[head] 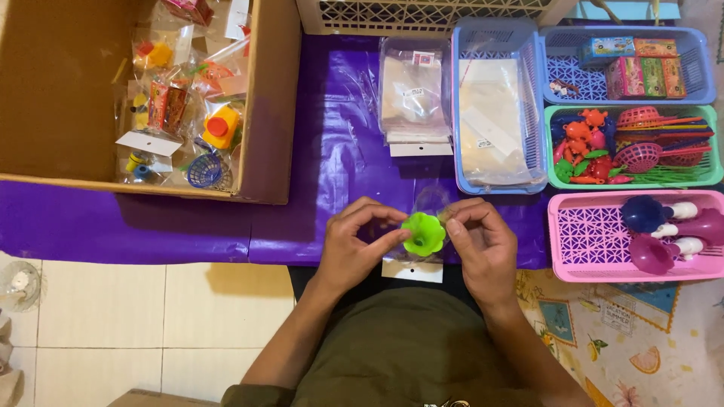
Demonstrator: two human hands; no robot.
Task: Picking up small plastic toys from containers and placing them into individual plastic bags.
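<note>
A small green flower-shaped plastic toy (424, 234) is being held between both hands just above the near edge of the purple-covered surface (226, 226). The left hand (354, 245) is being curled in from the left, its fingers (392, 218) closed lightly on the toy's rim, thumb pressed at its side. The right hand (483, 241) is being bent in from the right, its fingers (460, 215) pinched on a clear plastic bag (434, 200), thin and glossy, which is being kept right against the toy. A white card header (412, 270) is lying just beneath the hands, overhanging the surface's edge.

Open purple room is being left ahead of the hands and off to the left. Farther back, a stack of clear bags (415, 98) is lying flat, and beside it a blue lattice basket (461, 105) is holding more clear bags. To the right, a green basket (554, 147) of red and orange toys and a pink basket (596, 234) of smooth purple and pink cups are standing close to the right hand. At the far left, a cardboard box (271, 98) of packed toys is sitting well apart.
</note>
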